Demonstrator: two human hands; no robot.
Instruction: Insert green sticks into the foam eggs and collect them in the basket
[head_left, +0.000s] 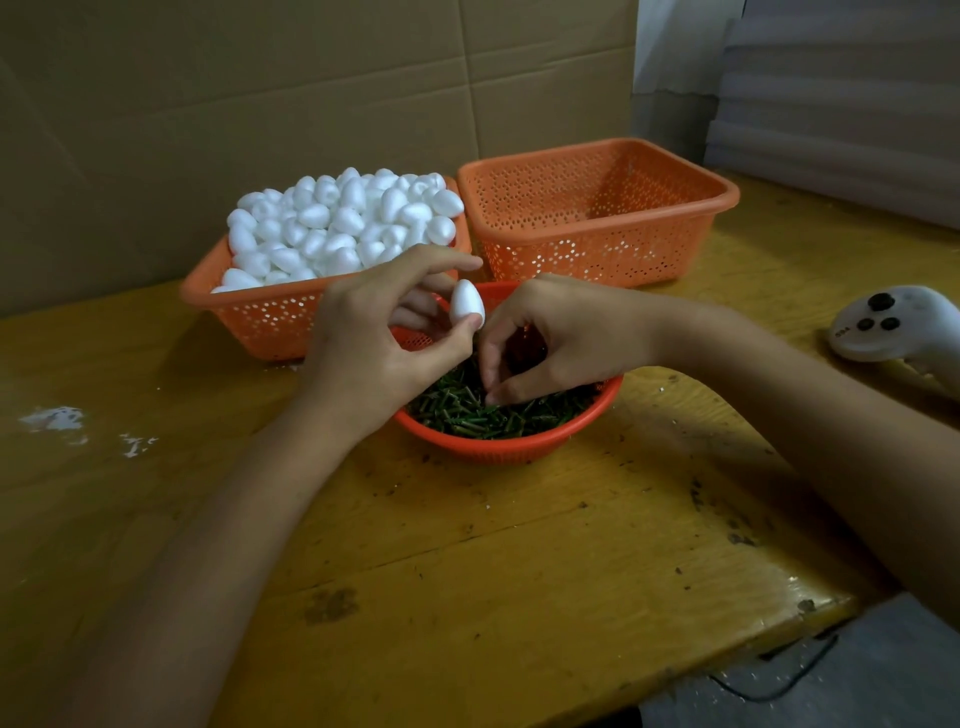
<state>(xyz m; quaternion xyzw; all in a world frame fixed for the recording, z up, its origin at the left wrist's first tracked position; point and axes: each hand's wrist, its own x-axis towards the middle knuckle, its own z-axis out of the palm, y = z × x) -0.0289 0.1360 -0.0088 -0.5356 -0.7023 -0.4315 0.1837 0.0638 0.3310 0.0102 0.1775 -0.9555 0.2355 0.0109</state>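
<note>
My left hand (384, 332) pinches a single white foam egg (466, 304) between thumb and fingers, its pointed end up, above the round orange bowl (498, 447). That bowl is full of short green sticks (488, 415). My right hand (550, 338) reaches down into the sticks with curled fingers, the thumb and fingertips touching the pile; whether a stick is held cannot be seen. An orange basket (260, 317) at the back left is heaped with foam eggs (343, 223). Beside it on the right stands an orange basket (602, 208) with nothing in it.
A white hand controller (893, 322) lies on the yellow wooden table (467, 571) at the right edge. White foam crumbs (57, 418) are scattered at the left. A cardboard wall stands behind the baskets. The table's front corner drops off at the lower right.
</note>
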